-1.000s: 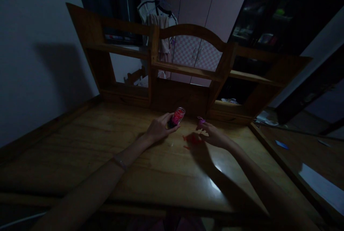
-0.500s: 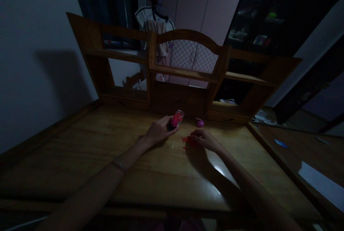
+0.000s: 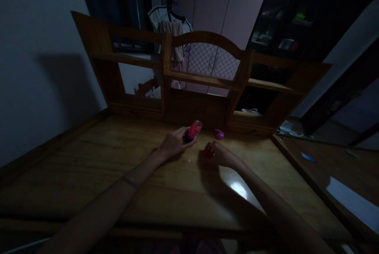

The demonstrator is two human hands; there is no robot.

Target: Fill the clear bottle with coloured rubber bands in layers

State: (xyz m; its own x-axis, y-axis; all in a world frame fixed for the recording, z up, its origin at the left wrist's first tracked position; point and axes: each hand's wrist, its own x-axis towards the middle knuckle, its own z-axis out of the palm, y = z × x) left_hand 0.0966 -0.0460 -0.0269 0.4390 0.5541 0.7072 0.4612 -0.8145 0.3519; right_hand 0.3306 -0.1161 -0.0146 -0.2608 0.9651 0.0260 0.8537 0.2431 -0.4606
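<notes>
My left hand [image 3: 174, 144] rests on the wooden desk [image 3: 118, 167] with its fingers wrapped round a small clear jar [image 3: 193, 130] holding pink-red contents, tilted with its open mouth up and to the right. My right hand [image 3: 220, 154] is curled just right of the jar, fingers pinched over small red pieces [image 3: 207, 152] lying on the desk. A small pink lid [image 3: 219, 133] sits on the desk behind my right hand, near the back panel.
A wooden hutch [image 3: 204, 84] with shelves rises at the desk's back edge. A grey wall [image 3: 35, 56] stands to the left. Pink wardrobe doors and hanging clothes [image 3: 173, 29] show behind. A second desk surface [image 3: 340, 167] with papers lies to the right.
My right hand left the pink lid on the desk, came down and leftward, and closed over the red pieces. My left hand kept holding the jar.
</notes>
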